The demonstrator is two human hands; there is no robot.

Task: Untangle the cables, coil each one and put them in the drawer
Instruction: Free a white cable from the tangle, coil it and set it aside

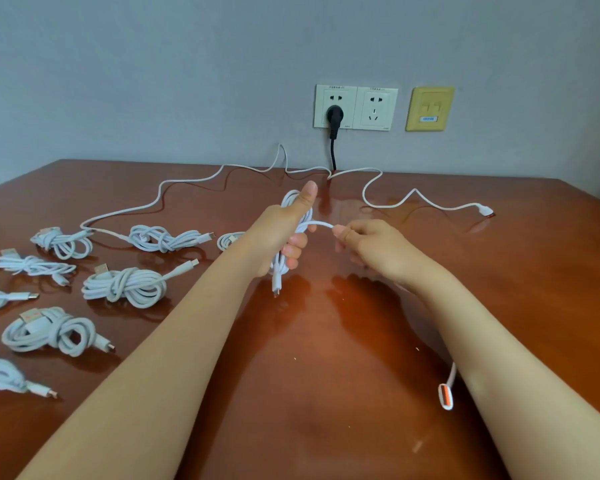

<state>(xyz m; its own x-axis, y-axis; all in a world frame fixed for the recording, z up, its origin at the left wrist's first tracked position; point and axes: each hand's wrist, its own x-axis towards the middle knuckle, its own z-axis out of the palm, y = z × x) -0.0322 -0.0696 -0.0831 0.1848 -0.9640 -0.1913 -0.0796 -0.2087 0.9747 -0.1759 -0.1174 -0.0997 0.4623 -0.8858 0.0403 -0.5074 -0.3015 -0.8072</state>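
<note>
Smooth white cable loops in left hand, strand in right hand

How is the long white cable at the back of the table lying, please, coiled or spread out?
Spread out: the long white cable snakes loosely across the table, its connector end lying free at right.

Soft, even light fills my view, bright but not harsh. The glossy table carries a pale sheen toward the wall and dark reflections beneath my left hand and right hand. The wide lens bends the table's far rim and stretches my arms at the bottom corners; fine detail looks soft.
</note>
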